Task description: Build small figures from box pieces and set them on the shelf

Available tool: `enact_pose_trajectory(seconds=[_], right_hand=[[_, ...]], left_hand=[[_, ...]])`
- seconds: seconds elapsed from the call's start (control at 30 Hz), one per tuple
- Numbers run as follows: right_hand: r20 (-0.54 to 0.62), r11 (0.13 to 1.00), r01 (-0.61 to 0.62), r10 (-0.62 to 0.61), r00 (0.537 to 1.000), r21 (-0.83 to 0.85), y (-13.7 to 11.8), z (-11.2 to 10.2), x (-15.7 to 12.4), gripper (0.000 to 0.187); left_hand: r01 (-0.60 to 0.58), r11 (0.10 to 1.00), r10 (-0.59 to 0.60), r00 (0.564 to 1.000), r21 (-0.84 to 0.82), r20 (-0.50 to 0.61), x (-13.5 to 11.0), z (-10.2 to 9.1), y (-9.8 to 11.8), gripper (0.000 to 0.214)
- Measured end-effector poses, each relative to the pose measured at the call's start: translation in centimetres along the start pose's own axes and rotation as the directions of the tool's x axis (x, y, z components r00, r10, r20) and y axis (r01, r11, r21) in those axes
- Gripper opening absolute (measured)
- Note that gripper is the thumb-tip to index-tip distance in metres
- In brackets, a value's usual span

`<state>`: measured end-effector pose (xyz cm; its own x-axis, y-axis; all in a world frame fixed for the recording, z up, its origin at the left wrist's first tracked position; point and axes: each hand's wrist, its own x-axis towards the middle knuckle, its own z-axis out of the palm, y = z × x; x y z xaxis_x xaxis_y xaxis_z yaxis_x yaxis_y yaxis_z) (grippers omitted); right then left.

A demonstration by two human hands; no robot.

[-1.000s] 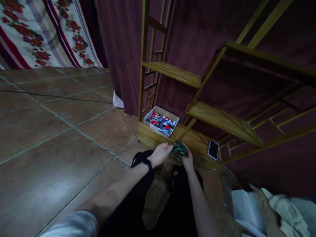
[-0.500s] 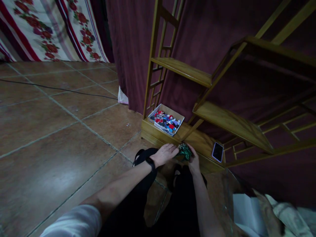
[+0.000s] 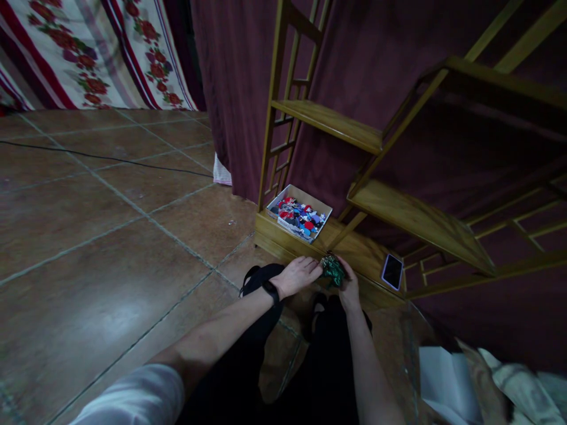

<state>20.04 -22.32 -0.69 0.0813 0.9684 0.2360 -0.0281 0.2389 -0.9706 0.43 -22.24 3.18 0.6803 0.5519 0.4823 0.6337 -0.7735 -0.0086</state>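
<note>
Both my hands meet at the front edge of the lowest wooden shelf board [image 3: 363, 254]. Between them is a small green, shiny crumpled thing [image 3: 332, 270]. My left hand [image 3: 299, 275], with a dark band at the wrist, has its fingers curled onto the green thing from the left. My right hand [image 3: 349, 285] grips the same green thing from the right, fingers closed round it. Just beyond, on the same board, stands an open cardboard box [image 3: 300, 220] filled with small red, blue and white pieces.
A phone [image 3: 392, 271] lies flat on the lowest board to the right of my hands. The wooden shelf unit [image 3: 336, 127] stands against a dark red curtain. A black cable [image 3: 101, 158] crosses the brown tiled floor. Pale papers and cloth [image 3: 469, 378] lie at bottom right.
The view has shifted slightly, so the shelf sits a bit further right. Both hands stay on the green thing, which looks more bunched up now.
</note>
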Motion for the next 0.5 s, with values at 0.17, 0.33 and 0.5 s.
enact_pose_trajectory(seconds=[0.17,0.33,0.5], right_hand=[[0.005,1.0,-0.005,0.005,1.0,-0.022,-0.4,0.0,-0.1,0.049],[-0.081,0.993,-0.07,0.063,0.995,-0.092,0.8,-0.1,0.4,0.04],[-0.108,0.979,-0.188,0.179,0.978,-0.082,0.9,0.3,0.7,0.035]], left_hand=[[0.044,0.993,-0.043,0.999,-0.113,0.014,0.1,-0.1,0.1,0.024],[0.229,0.894,-0.222,0.973,-0.385,0.063,0.3,0.2,-0.2,0.014],[0.461,0.464,-0.541,0.824,-0.756,0.17,0.9,1.7,-0.7,0.018]])
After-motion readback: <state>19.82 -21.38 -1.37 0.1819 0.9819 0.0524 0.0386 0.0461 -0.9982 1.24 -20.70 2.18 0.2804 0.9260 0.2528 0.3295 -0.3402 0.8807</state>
